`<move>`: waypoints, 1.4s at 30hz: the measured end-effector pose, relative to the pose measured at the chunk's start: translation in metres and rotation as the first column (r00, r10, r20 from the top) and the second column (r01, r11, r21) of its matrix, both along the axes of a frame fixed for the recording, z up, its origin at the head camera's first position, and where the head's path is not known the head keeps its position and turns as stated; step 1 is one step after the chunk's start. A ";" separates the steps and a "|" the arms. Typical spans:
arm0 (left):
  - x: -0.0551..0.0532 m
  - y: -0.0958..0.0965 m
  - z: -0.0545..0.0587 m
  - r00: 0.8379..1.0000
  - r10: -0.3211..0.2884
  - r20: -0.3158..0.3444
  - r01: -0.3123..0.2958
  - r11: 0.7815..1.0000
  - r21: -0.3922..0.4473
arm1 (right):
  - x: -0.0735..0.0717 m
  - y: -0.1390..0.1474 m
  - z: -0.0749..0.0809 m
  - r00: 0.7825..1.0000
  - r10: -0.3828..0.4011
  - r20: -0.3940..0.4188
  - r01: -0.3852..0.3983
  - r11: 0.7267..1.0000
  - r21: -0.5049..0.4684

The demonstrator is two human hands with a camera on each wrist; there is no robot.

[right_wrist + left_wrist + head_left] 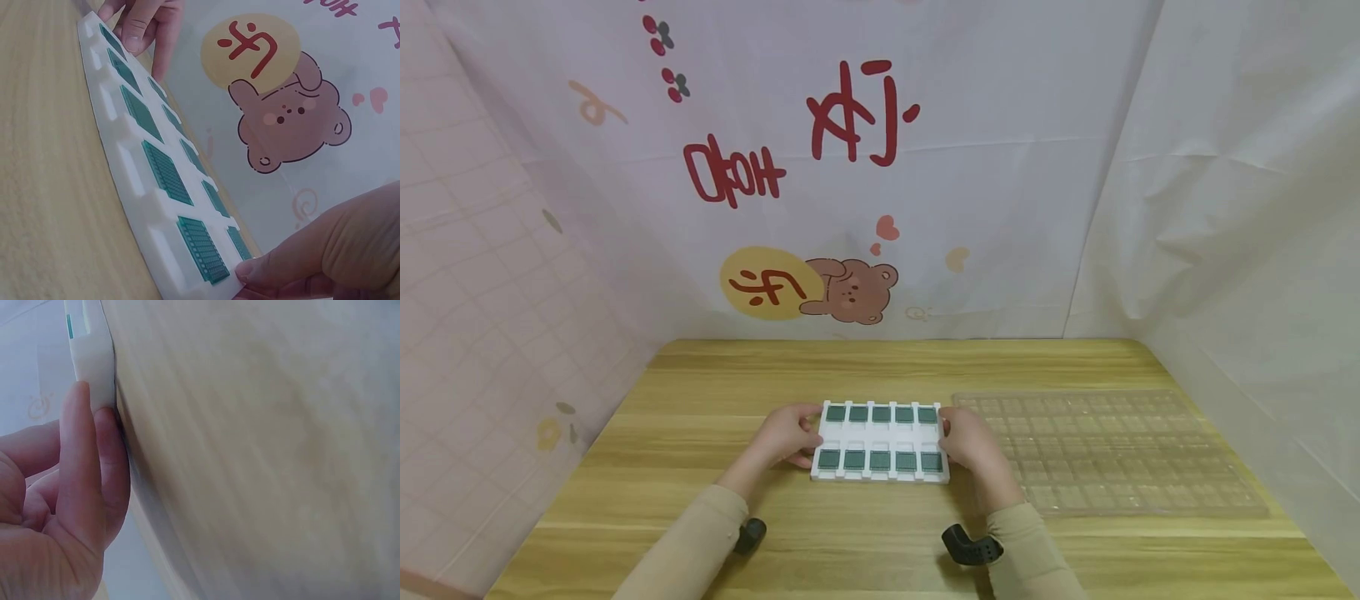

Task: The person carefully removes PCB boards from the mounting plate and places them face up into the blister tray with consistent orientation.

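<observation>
In the head view, the left hand (784, 435) and right hand (972, 440) grip opposite ends of a white tray (880, 435) of green boards (880, 460) over the worktop (737, 371). The left wrist view shows fingers (80, 462) pinching one end; the right wrist view, a thumb (281, 262) at one corner.

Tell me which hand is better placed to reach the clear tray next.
Probably the right hand: it holds the end of the white tray nearest the clear tray. The left hand holds the far end, so it would have to reach across.
</observation>
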State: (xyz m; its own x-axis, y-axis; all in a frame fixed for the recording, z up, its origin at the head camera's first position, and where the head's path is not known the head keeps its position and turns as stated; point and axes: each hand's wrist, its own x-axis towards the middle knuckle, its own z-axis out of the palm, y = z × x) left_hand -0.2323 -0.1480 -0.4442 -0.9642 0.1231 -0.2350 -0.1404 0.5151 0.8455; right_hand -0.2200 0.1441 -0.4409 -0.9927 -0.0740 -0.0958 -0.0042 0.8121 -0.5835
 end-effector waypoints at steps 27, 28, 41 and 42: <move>-0.001 -0.006 0.002 0.996 -0.067 -0.062 0.063 0.996 -0.066 | 0.008 0.005 0.012 0.995 0.026 -0.095 -0.021 0.998 0.057; -0.001 -0.008 0.003 0.993 -0.081 -0.086 0.074 0.994 -0.080 | 0.008 0.006 0.013 0.995 0.024 -0.098 -0.020 0.999 0.039; -0.017 -0.025 0.011 0.867 -0.302 -0.395 0.173 0.928 -0.330 | 0.001 0.036 0.024 0.899 0.252 -0.359 -0.277 0.961 -0.021; -0.018 -0.025 0.011 0.861 -0.314 -0.401 0.174 0.921 -0.349 | -0.001 0.038 0.023 0.881 0.272 -0.386 -0.299 0.954 -0.009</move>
State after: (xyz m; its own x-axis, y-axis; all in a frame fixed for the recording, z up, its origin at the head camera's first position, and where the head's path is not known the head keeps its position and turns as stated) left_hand -0.2503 -0.1726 -0.4336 -0.9208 0.3624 0.1442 0.3736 0.7132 0.5932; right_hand -0.2205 0.1817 -0.4182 -0.8879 -0.3526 0.2955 -0.4598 0.7020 -0.5439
